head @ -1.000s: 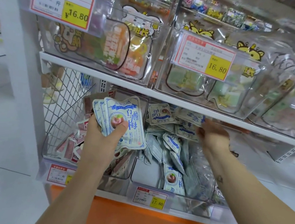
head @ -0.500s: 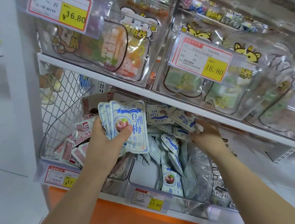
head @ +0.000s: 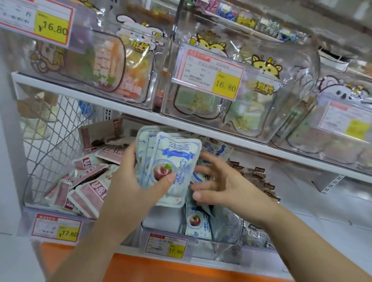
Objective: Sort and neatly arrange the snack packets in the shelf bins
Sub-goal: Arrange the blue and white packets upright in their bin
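Note:
My left hand (head: 132,181) grips a fanned stack of white-and-blue plum snack packets (head: 174,160), thumb pressed on the front one's fruit picture. The stack is held upright above the middle clear bin (head: 223,243) on the lower shelf. My right hand (head: 224,184) hovers beside the stack's right edge with fingers spread and relaxed, holding nothing. More white-and-blue packets (head: 198,223) lie loose in the middle bin below my hands. Pink-and-white packets (head: 86,190) fill the left bin.
Dark brown packets (head: 256,176) sit in the bin to the right. The upper shelf edge (head: 270,148) runs just above my hands, carrying clear bins with price tags (head: 209,73). A wire mesh panel (head: 50,142) closes the left side. An orange base (head: 168,276) lies below.
My right hand came out from the back of the middle bin and now sits beside the stack with fingers spread. My left hand moved the stack slightly right and up.

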`<state>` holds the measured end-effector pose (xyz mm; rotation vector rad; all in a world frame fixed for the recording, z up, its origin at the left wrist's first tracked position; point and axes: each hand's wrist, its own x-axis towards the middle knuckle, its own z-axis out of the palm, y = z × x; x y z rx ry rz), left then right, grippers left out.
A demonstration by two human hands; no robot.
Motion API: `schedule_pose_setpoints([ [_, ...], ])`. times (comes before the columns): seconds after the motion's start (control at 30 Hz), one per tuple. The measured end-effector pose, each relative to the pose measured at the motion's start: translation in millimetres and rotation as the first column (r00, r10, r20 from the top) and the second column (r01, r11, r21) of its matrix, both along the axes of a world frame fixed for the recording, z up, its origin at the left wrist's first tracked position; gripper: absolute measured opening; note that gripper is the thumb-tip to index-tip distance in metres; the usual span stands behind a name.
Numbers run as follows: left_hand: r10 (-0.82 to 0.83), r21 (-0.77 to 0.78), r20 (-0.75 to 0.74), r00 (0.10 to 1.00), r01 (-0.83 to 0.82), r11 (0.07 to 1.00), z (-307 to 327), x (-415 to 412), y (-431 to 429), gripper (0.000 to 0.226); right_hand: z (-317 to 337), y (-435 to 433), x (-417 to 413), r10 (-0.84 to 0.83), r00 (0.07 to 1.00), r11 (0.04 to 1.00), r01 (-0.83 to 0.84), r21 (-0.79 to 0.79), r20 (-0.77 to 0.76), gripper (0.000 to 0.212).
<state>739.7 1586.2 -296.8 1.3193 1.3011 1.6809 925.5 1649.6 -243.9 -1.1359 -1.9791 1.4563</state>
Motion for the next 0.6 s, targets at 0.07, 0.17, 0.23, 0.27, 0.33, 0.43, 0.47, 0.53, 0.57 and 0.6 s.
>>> schedule_pose_setpoints([
  [0.07, -0.134, -0.007, -0.009, 0.991, 0.133, 0.991, -1.4, 7.3, 0.6, 0.068, -0.2, -0.8, 2.4, 0.043, 0.999, 0.999, -0.043, 0.003, -0.026, 0.076],
  [0.17, -0.315, -0.118, -0.075, 0.946, 0.305, 0.945, -3.7, 19.3, 5.0, 0.061, 2.5, -2.8, 12.0, 0.065, 0.997, 0.998, -0.065, 0.028, -0.033, 0.068],
  [0.23, -0.347, -0.183, -0.169, 0.922, 0.317, 0.931, -5.8, 23.5, 9.6, 0.060, 0.2, -2.1, 21.3, 0.046, 0.999, 0.999, -0.046, -0.002, -0.025, 0.069],
  [0.27, -0.335, -0.205, -0.256, 0.907, 0.287, 0.936, -5.4, 24.7, 12.2, 0.062, -2.9, -0.9, 24.9, 0.024, 1.000, 1.000, -0.025, -0.010, -0.014, 0.069],
  [0.33, -0.267, -0.254, -0.485, 0.833, 0.158, 0.954, -3.4, 24.5, 17.0, 0.072, -10.2, 1.2, 27.6, -0.039, 0.999, 0.999, 0.039, 0.018, 0.029, 0.067],
  [0.43, -0.164, -0.255, -0.773, 0.613, -0.062, 0.965, -1.7, 17.7, 21.7, 0.093, -24.0, 2.5, 19.0, -0.119, 0.981, 0.981, 0.092, 0.173, 0.155, 0.061],
  [0.47, -0.161, -0.260, -0.813, 0.559, -0.101, 0.960, -2.4, 13.6, 23.3, 0.099, -29.4, 2.5, 13.5, -0.138, 0.971, 0.972, 0.095, 0.213, 0.196, 0.060],
  [0.53, -0.183, -0.289, -0.852, 0.490, -0.149, 0.946, -6.1, 5.1, 24.6, 0.105, -41.0, 1.3, 1.4, -0.149, 0.961, 0.970, 0.096, 0.223, 0.235, 0.053],
  [0.57, -0.200, -0.302, -0.864, 0.462, -0.158, 0.940, -8.8, 1.6, 24.8, 0.102, -48.1, 1.6, -4.2, -0.141, 0.956, 0.973, 0.085, 0.216, 0.257, 0.049],
  [0.6, -0.216, -0.310, -0.873, 0.438, -0.155, 0.938, -10.3, -0.8, 24.5, 0.095, -55.4, 2.1, -9.3, -0.124, 0.949, 0.976, 0.063, 0.211, 0.290, 0.047],
])
